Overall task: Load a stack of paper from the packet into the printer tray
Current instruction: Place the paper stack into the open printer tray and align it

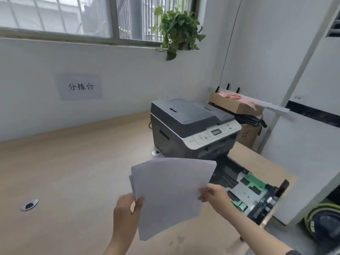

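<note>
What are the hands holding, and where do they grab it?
A stack of paper: the left hand pinches its lower left edge, the right hand its right edge.

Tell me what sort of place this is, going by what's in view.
Probably an office or sorting workroom: a multifunction printer sits on a long wooden desk with its paper tray pulled out, a printed sign hangs on the wall, and a potted plant stands on the windowsill.

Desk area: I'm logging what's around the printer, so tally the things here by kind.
Printer: 1
Printer tray, pulled out: 1
Paper stack, held by left hand and right hand: 1
Cardboard boxes: 2
Potted plant: 1
Total: 6
</note>
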A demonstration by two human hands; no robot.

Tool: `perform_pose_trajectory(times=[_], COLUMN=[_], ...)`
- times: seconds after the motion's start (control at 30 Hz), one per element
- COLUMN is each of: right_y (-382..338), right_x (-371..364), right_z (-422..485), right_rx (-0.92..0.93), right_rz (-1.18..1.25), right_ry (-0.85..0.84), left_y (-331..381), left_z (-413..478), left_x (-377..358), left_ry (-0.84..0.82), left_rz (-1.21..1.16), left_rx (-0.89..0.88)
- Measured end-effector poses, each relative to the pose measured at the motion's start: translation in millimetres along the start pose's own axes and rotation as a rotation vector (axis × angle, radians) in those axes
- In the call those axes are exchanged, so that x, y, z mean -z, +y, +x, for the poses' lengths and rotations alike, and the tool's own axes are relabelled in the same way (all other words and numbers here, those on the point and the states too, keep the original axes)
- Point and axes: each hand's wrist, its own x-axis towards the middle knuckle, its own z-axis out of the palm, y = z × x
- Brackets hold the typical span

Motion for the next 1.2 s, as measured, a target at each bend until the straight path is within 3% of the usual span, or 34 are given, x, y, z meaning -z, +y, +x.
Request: perform_pose_trajectory(times=[0.1,0.43,0.6,0.7,0.9,1.0,1.1,1.2], right_y=[32,83,77,70,66,71,77,81], right_x=[11,48,49,46,44,41,35,29], right_z=[40,133,149,156,162,165,164,163], right_rx=[0.073,0.244,0.352,0.385,0.363,0.362,0.328,0.305], right_rz=[0.000,-0.099,-0.010,0.016,0.047,0.083,-0.001,-0.032], right_ry=[-0.081,-0.487,-0.518,-0.495,-0.503,-0.447,-0.531,-0.504], left_y=[-2,23,40,50,51,48,42,39], left_z=[8,4,9,10,11,11,10,10], left_x=[-27,-102,-117,-121,-137,-139,-143,-147], left_ry=[0.047,0.181,0.205,0.317,0.306,0.346,0.310,0.369], left_rz=[0.171,0.310,0.411,0.239,0.076,0.093,0.104,0.160], left_rx=[0.039,0.215,0.253,0.261,0.310,0.293,0.342,0.336])
